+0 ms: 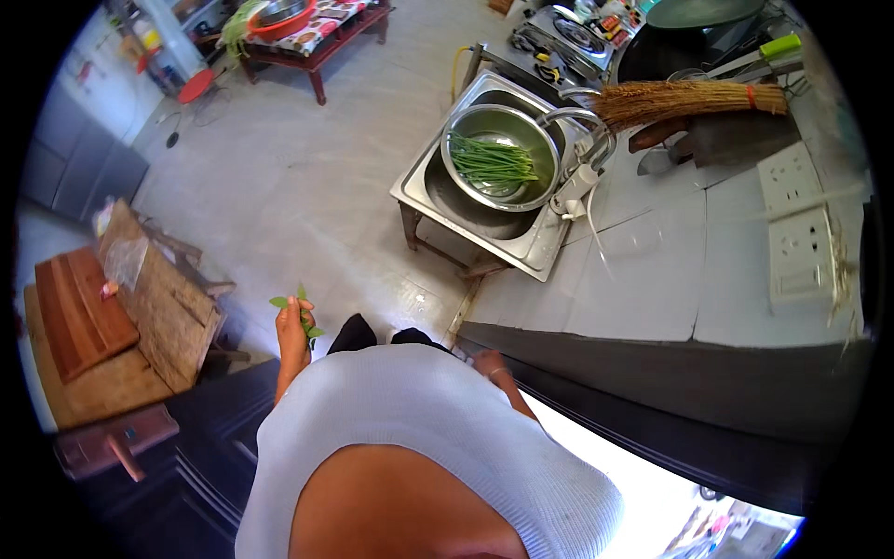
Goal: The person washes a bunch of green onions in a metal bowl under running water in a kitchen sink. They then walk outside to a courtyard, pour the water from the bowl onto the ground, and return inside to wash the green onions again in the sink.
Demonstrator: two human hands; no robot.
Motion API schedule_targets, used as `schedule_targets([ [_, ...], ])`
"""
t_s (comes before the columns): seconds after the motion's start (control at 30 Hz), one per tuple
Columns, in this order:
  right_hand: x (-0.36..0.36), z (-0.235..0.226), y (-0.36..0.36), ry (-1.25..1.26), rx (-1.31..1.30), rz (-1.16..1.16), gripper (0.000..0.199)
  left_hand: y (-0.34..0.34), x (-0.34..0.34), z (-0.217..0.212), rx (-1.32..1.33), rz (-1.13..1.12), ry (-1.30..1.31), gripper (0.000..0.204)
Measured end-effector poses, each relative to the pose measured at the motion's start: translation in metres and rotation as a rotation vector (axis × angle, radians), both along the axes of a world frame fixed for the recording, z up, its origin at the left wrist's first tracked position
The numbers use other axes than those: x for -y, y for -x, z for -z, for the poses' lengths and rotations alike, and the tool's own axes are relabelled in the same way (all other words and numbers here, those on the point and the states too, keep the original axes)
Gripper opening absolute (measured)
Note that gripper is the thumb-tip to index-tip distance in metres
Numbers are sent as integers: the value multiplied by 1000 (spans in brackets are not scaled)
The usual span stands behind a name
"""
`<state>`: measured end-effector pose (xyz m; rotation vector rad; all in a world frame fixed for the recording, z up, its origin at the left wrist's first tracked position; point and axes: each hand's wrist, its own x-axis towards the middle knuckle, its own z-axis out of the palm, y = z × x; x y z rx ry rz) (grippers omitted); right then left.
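Observation:
Low at the left of centre, my left hand (293, 334) is closed on a small green leafy sprig (303, 318). Its leaves stick out above and beside the fingers. My right hand (487, 362) hangs beside my body near the dark edge of the doorway, a thin bracelet on the wrist. Its fingers are small and blurred, so their grip cannot be made out. Ahead, a steel basin (453, 169) rests in the metal sink (438, 207), and long green stalks (492, 162) lie in it.
A dark door (200, 470) with a handle (124, 455) stands at lower left. Wooden boards (88, 312) lean behind it. To the right is a tiled ledge (643, 289) with sockets (798, 224) and a straw brush (684, 102). A low red table (321, 61) stands far off.

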<state>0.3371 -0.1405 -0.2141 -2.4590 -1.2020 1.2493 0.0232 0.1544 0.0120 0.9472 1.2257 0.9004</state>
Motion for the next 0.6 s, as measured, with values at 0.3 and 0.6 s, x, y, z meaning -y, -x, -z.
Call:
schedule_targets([
  [0.3,-173,-103,-60,-608,-28,793,20,-124,-178,-2,-31,535,33,34],
  [0.6,-264,-155,-87,-813,-148,1240,16,-290,-318,-29,116,1038,-155,17],
])
